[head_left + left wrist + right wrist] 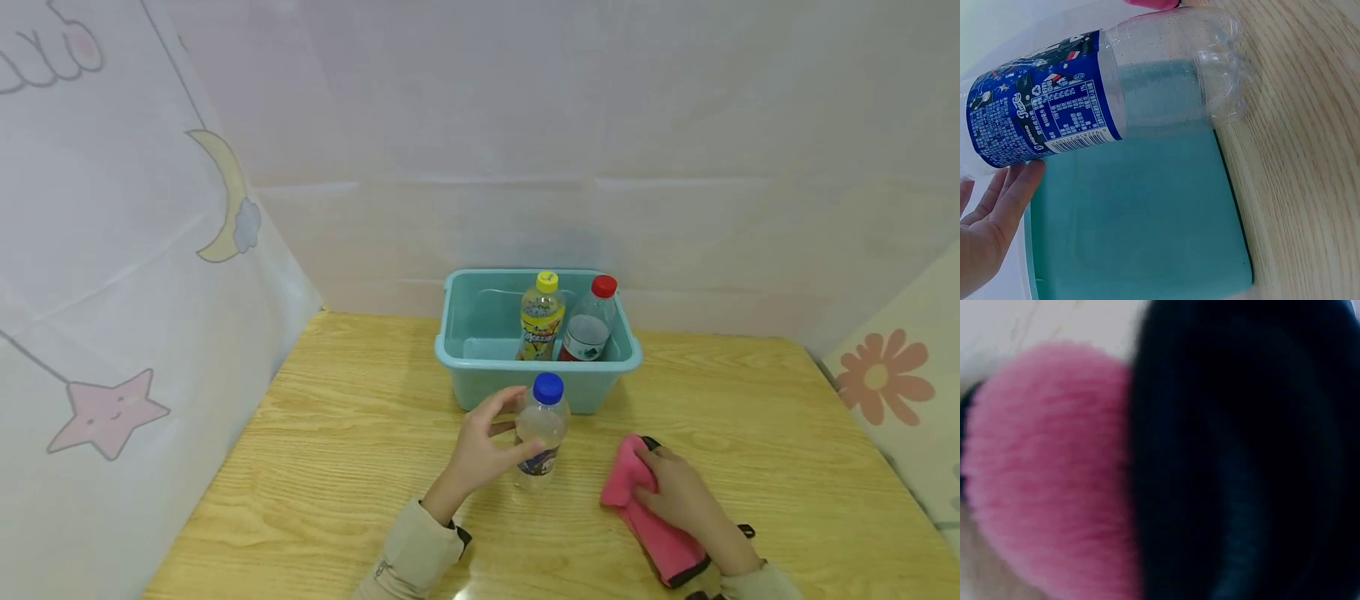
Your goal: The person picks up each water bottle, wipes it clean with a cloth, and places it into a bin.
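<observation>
A clear plastic bottle (542,425) with a blue cap and dark blue label stands on the table before the basket. My left hand (482,446) is at its left side, fingers spread and thumb in front. The left wrist view shows rather straight fingers (1013,197) with their tips at the edge of the label (1054,97). My right hand (678,492) grips a folded pink fleecy cloth (660,533) with black edging, lying on the table. Close up in the right wrist view, the pink pile (1054,469) sits beside a large blurred dark shape.
Behind the bottle stands a light blue plastic basket (480,379). Inside it are a yellow-capped bottle (540,321) and a red-capped bottle (591,325). The wooden table (322,450) meets pale printed sheets (450,225) at the back and sides.
</observation>
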### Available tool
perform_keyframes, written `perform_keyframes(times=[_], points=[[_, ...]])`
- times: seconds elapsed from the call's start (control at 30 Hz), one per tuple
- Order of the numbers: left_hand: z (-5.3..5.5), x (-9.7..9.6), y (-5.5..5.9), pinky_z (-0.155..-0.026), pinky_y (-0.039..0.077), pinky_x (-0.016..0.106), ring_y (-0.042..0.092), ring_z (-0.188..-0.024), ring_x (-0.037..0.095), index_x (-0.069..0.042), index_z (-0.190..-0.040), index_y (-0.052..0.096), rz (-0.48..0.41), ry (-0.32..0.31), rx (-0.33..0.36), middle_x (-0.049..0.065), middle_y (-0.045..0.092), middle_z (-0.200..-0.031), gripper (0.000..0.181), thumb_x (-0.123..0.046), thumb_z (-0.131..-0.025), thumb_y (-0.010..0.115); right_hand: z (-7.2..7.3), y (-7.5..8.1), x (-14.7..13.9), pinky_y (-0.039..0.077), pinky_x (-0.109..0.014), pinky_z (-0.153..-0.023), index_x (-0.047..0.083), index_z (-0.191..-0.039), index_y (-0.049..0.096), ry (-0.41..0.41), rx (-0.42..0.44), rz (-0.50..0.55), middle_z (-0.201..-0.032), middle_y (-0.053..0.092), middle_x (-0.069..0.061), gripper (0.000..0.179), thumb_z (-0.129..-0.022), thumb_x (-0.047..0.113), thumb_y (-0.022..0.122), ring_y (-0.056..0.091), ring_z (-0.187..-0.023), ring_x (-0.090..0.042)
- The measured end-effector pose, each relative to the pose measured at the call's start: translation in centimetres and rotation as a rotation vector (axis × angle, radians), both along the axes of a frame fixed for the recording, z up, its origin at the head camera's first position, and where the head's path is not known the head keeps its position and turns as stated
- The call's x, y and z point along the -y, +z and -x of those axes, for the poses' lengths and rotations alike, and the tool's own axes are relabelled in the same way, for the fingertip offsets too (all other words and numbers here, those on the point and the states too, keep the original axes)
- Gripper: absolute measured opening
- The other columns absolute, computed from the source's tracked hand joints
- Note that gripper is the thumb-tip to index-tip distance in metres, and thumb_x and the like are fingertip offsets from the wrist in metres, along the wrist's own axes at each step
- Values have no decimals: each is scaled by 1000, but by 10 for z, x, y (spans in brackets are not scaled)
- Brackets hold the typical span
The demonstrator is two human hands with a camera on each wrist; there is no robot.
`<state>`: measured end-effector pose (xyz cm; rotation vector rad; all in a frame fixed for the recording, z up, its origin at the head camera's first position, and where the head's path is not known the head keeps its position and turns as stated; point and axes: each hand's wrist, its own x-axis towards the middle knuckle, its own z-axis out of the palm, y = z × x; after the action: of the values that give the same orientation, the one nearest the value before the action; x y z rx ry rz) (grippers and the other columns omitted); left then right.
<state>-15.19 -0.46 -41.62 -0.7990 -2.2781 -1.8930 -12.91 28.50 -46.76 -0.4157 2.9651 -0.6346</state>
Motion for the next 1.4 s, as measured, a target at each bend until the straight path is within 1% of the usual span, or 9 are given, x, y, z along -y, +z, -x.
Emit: perform_keyframes(times=[0.13, 0.23, 0.47, 0.6, 0.8, 0.97, 1.0, 1.2, 1.4], points=[[4, -1, -8, -81, 51, 31, 52, -108, 27, -4, -129, 47, 12, 21, 15, 16, 54, -119, 62, -7, -74, 75, 4, 3, -7, 49, -46, -73, -12, -120, 51, 43, 88, 98, -104, 58, -23, 69, -72, 29, 76, 56, -92, -35], [4, 0, -11, -81, 51, 29, 53, -108, 25, -7, -129, 47, 14, 23, 13, 16, 54, -118, 60, -12, -75, 75, 6, 7, -13, 48, -43, -74, -12, -123, 49, 26, 138, 186, -108, 58, -22, 74, -73, 37, 74, 56, -95, -33], [4, 0, -11, -80, 51, 27, 53, -107, 25, -4, -128, 47, 25, 27, 1, 16, 55, -117, 61, -16, -76, 75, 14, 16, -14, 46, -25, -57, -9, -123, 49, -86, 46, 324, -91, 62, -8, 55, -83, 25, 67, 58, -76, -17], [4, 0, -11, -80, 51, 27, 53, -107, 25, -2, -128, 47, 29, 29, 14, 17, 54, -117, 62, -14, -75, 75, 18, 21, -10, 49, -25, -56, -8, -129, 42, -137, 32, 448, -92, 63, -13, 52, -89, 20, 60, 60, -74, -16], [2, 0, -6, -81, 51, 32, 53, -107, 28, -1, -128, 46, 26, 28, 9, 18, 54, -117, 60, -11, -75, 74, 30, 36, -6, 55, -36, -63, -7, -140, 21, -173, 106, 615, -103, 60, -27, 63, -94, 24, 51, 63, -80, -29], [2, -1, -6, -81, 51, 32, 53, -107, 27, -2, -129, 46, 26, 29, 9, 14, 55, -117, 61, -12, -76, 75, 39, 53, -5, 55, -37, -65, -7, -141, 16, -149, 135, 641, -104, 59, -26, 66, -95, 24, 51, 64, -81, -26], [4, -1, -11, -80, 51, 31, 53, -107, 25, -3, -129, 46, 25, 30, 1, 12, 55, -117, 61, -13, -75, 75, 40, 57, -5, 55, -36, -65, -7, -141, 15, -146, 137, 634, -104, 59, -26, 66, -95, 24, 51, 64, -80, -23], [4, -1, -12, -81, 51, 35, 52, -108, 24, -5, -129, 47, 26, 31, 16, 10, 55, -117, 61, -14, -75, 75, 45, 78, -9, 55, -31, -64, -6, -142, 15, -114, 108, 578, -106, 58, -28, 68, -94, 25, 51, 62, -76, -8], [4, -1, -12, -82, 51, 36, 52, -108, 23, -6, -129, 47, 21, 33, 32, 9, 55, -117, 62, -12, -75, 75, 56, 88, -10, 55, -32, -66, -5, -143, 11, -93, 120, 608, -109, 56, -30, 69, -95, 27, 49, 62, -79, -9]])
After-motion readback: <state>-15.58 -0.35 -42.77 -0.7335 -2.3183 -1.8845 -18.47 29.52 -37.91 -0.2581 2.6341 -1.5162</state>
